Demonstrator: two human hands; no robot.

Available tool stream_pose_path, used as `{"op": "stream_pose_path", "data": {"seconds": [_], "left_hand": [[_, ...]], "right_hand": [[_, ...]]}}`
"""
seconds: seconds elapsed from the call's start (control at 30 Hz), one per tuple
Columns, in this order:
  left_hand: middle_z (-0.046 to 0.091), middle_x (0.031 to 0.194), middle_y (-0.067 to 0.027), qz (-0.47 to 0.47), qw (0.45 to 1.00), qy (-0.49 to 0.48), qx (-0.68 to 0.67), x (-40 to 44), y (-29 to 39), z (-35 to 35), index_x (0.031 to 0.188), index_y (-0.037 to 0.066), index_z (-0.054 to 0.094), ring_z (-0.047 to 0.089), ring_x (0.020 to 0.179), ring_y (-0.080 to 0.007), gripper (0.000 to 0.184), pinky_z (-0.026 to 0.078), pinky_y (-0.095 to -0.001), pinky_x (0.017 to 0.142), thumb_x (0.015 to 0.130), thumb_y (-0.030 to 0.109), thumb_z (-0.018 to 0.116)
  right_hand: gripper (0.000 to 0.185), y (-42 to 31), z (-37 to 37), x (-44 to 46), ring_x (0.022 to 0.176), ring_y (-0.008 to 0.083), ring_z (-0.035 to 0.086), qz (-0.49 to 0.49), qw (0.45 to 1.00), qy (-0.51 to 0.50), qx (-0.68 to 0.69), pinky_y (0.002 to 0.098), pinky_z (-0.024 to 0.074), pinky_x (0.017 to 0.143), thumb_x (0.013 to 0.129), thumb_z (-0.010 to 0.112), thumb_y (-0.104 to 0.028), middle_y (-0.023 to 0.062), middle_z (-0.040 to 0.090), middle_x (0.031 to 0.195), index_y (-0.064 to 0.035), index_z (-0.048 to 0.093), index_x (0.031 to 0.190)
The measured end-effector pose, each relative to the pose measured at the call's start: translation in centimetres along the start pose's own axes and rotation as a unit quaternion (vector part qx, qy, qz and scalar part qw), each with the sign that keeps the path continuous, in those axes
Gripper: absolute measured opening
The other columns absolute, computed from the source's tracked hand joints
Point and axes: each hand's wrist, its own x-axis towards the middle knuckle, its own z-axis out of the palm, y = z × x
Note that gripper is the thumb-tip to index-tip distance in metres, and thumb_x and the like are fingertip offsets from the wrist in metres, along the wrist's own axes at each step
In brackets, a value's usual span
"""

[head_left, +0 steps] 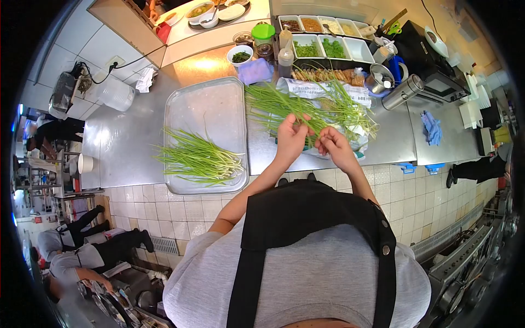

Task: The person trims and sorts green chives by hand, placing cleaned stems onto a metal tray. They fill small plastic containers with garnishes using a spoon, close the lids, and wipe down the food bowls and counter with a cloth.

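Observation:
My left hand [292,139] is closed around a few thin scallions, their long green leaves reaching up and to the left. Close beside it, my right hand [334,147] pinches at the lower ends of these stalks; the fingertips partly hide them. Just beyond both hands, loose scallions [345,105] lie spread over a printed plastic bag [295,87] on the steel counter. To the left, a metal tray [188,101] carries a bunch of scallions [199,156], with the pale root ends pointing right.
Behind the bag stand seasoning containers [361,50], a squeeze bottle [285,61] and a bowl of greens [239,55]. A steel thermos [403,92] and blue cloth [431,128] are on the right. Other people work at far left and far right.

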Motion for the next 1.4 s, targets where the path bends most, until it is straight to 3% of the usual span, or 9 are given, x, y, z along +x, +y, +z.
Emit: {"op": "stream_pose_path", "data": {"seconds": [0.1, 0.27, 0.37, 0.57, 0.67, 0.87, 1.17, 1.3, 1.4], "left_hand": [[0.054, 0.077, -0.0035, -0.011, 0.997, -0.013, 0.071, 0.0, -0.7, -0.8, 0.102, 0.001, 0.051, 0.053, 0.061, -0.0096, 0.018, 0.043, -0.0232, 0.054, 0.086, -0.002, 0.045], [0.054, 0.078, -0.0024, -0.085, 0.991, -0.027, 0.096, -1.0, -1.2, -1.6, 0.113, 0.003, 0.050, 0.043, 0.053, -0.0051, 0.028, 0.036, -0.0197, 0.047, 0.086, -0.001, 0.044], [0.054, 0.080, -0.0022, -0.073, 0.995, -0.019, 0.066, -1.5, -1.5, -1.8, 0.123, 0.007, 0.046, 0.040, 0.052, -0.0037, 0.038, 0.034, -0.0182, 0.046, 0.086, -0.001, 0.044], [0.054, 0.083, -0.0021, -0.112, 0.984, -0.129, 0.056, -1.9, -2.2, -2.2, 0.127, 0.011, 0.043, 0.037, 0.052, -0.0032, 0.045, 0.032, -0.0171, 0.046, 0.084, -0.002, 0.041], [0.053, 0.082, -0.0015, -0.128, 0.973, -0.170, 0.086, -2.4, -2.4, -2.4, 0.127, 0.011, 0.043, 0.036, 0.052, -0.0030, 0.046, 0.031, -0.0168, 0.047, 0.083, -0.003, 0.040], [0.052, 0.082, -0.0009, -0.140, 0.957, -0.201, 0.153, -3.4, -1.1, -3.7, 0.127, 0.010, 0.044, 0.034, 0.054, -0.0030, 0.047, 0.030, -0.0163, 0.048, 0.082, -0.004, 0.040], [0.053, 0.083, -0.0031, -0.189, 0.970, -0.146, 0.038, -4.7, -1.2, -5.1, 0.126, 0.006, 0.041, 0.035, 0.052, -0.0044, 0.046, 0.030, -0.0169, 0.045, 0.081, -0.005, 0.039], [0.054, 0.083, -0.0029, -0.181, 0.976, -0.097, 0.078, -4.9, -1.7, -5.5, 0.125, 0.005, 0.041, 0.037, 0.051, -0.0044, 0.047, 0.032, -0.0182, 0.044, 0.079, -0.005, 0.039], [0.058, 0.082, -0.0041, -0.085, 0.981, -0.125, 0.125, -5.0, -2.8, -6.3, 0.121, 0.004, 0.046, 0.048, 0.060, -0.0071, 0.053, 0.040, -0.0205, 0.050, 0.070, -0.006, 0.037]], "right_hand": [[0.005, -0.3, -0.3, -0.1, 0.054, 0.0079, 0.040, -0.029, 0.982, 0.040, 0.182, 0.0213, 0.0339, 0.049, 0.087, 0.042, -0.007, 0.0001, 0.046, 0.066, -0.0056, 0.047, 0.089], [0.007, 1.1, -5.7, 1.1, 0.051, 0.0087, 0.032, -0.158, 0.827, 0.219, 0.493, 0.0223, 0.0297, 0.046, 0.083, 0.044, -0.008, -0.0011, 0.038, 0.061, -0.0069, 0.047, 0.089], [0.006, 2.9, -7.0, 1.0, 0.052, 0.0076, 0.033, -0.096, 0.850, 0.230, 0.463, 0.0215, 0.0294, 0.047, 0.084, 0.046, -0.012, -0.0021, 0.039, 0.062, -0.0071, 0.049, 0.086], [0.025, 4.5, -2.4, 0.5, 0.056, 0.0049, 0.038, 0.118, 0.922, 0.106, 0.354, 0.0202, 0.0318, 0.049, 0.089, 0.051, -0.027, -0.0033, 0.043, 0.065, -0.0045, 0.056, 0.098], [0.032, 3.7, -1.5, 2.0, 0.058, 0.0050, 0.041, 0.076, 0.920, 0.134, 0.360, 0.0192, 0.0331, 0.050, 0.090, 0.049, -0.029, -0.0029, 0.048, 0.070, -0.0030, 0.055, 0.108], [0.024, 2.0, -3.8, 4.2, 0.058, 0.0034, 0.042, -0.017, 0.925, 0.166, 0.343, 0.0169, 0.0330, 0.048, 0.089, 0.053, -0.020, -0.0019, 0.053, 0.075, -0.0017, 0.058, 0.104], [0.026, 0.1, -5.4, 4.7, 0.059, 0.0029, 0.042, -0.074, 0.946, 0.188, 0.253, 0.0168, 0.0320, 0.047, 0.089, 0.051, -0.016, -0.0011, 0.052, 0.075, 0.0041, 0.056, 0.105], [0.027, -0.2, -5.2, 4.3, 0.058, 0.0028, 0.037, -0.072, 0.965, 0.157, 0.195, 0.0163, 0.0298, 0.048, 0.088, 0.050, -0.016, -0.0025, 0.047, 0.072, 0.0040, 0.056, 0.106], [0.016, 0.0, -4.6, 4.8, 0.057, 0.0010, 0.033, -0.077, 0.981, 0.139, 0.112, 0.0159, 0.0235, 0.046, 0.088, 0.052, -0.013, -0.0064, 0.043, 0.069, -0.0024, 0.060, 0.097]]}}
